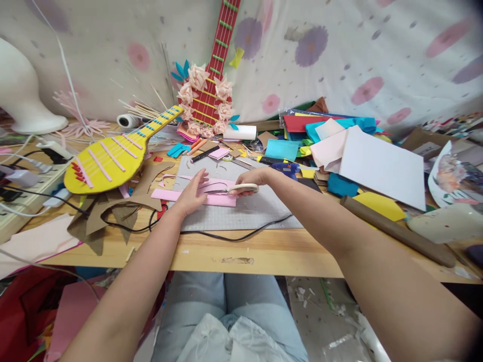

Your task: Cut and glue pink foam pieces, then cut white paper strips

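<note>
My right hand point(252, 177) grips a pair of scissors point(244, 188) by their pale handles, the blades pointing left. The blades lie over a pink paper strip point(222, 200). My left hand point(191, 195) rests across the strip with its fingers stretched out and apart, close to the scissor tips. More of the strip shows to the left of that hand. Behind it is another pink piece point(224, 182). Beneath these lies a grey cutting mat point(260, 213).
A yellow paper lute point(101, 166) lies left; a red one with paper flowers point(207, 100) leans behind. A black cord point(241, 238) crosses the front. A blue glue gun point(286, 169), coloured papers and a white board point(383, 166) are to the right. A power strip point(35, 191) stands far left.
</note>
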Motion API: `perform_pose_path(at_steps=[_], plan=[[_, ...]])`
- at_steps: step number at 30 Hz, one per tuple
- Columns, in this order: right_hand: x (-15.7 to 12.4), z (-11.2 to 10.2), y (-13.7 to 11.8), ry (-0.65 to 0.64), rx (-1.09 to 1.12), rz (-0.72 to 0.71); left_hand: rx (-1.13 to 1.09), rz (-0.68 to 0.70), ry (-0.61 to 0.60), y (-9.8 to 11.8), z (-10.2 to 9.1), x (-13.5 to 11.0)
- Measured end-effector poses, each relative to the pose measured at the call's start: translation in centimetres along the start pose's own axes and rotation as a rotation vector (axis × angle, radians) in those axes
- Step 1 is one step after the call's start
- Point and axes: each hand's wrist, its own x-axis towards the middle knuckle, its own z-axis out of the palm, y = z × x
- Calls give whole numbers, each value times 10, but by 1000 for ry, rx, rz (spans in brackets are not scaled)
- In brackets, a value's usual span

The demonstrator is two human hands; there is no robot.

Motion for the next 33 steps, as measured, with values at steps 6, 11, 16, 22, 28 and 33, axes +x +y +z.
perform_pose_path(at_steps=[6, 11, 16, 22, 28, 33], plan=[[-3, -5, 0, 6, -76, 42, 328, -29, 70, -2, -27, -10], [-2, -3, -3, -65, -4, 28, 508, -164, 83, -20, -34, -27], [2, 1, -16, -86, -36, 7, 422, -148, 101, -24, -29, -31], [11, 1, -19, -83, -39, -36, 400, -157, 129, -25, -29, -30], [13, 4, -16, -70, -41, -87, 392, -157, 142, -26, -28, -31], [9, 4, -24, -48, -88, -62, 368, -166, 135, -27, -28, -30]])
